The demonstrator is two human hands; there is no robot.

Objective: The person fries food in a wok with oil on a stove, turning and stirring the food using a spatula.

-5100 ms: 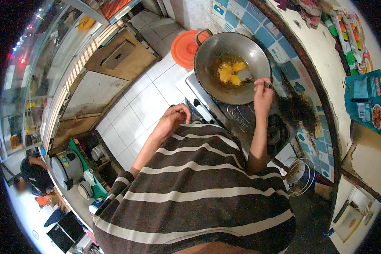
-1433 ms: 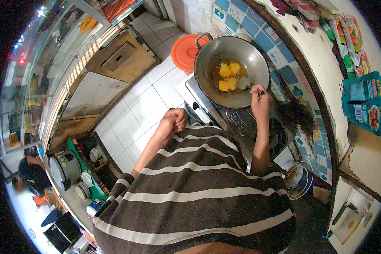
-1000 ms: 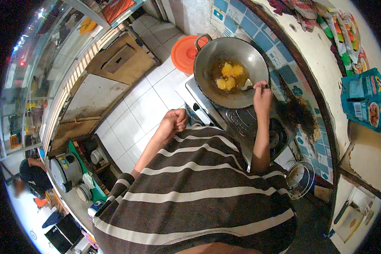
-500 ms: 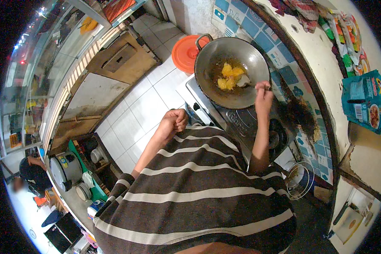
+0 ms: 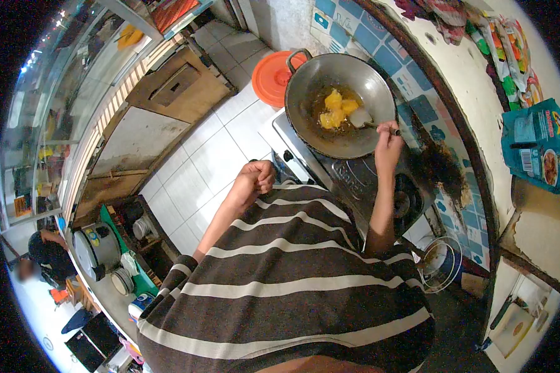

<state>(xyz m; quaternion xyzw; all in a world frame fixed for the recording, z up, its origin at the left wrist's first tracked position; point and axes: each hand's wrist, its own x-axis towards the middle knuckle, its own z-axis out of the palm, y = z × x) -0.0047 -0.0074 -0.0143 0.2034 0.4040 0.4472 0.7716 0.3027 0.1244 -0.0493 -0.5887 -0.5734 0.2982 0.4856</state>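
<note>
My right hand (image 5: pixel 388 149) is closed round the handle of a spatula (image 5: pixel 361 118) over the near right rim of a large metal wok (image 5: pixel 367 79). The spatula's blade rests low in the wok, touching or right beside several yellow fried pieces (image 5: pixel 335 117) in shallow, bubbling oil. Beneath the wok is a gas stove (image 5: pixel 348 171) with a dark top. My left hand (image 5: pixel 257 176) is a loose fist in front of my striped shirt, left of the stove, with nothing showing in it.
An orange lidded bucket (image 5: pixel 272 78) stands on the tiled floor behind the wok. A second burner (image 5: pixel 407 196) lies near my right forearm. Blue tiles line the wall at right; a teal food packet (image 5: pixel 535 146) hangs there. A person (image 5: pixel 46 255) is at far left, beyond a rice cooker (image 5: pixel 98 248).
The spatula blade has shifted slightly up and to the right, and the yellow pieces have moved a little in the oil. My left hand stays where it was.
</note>
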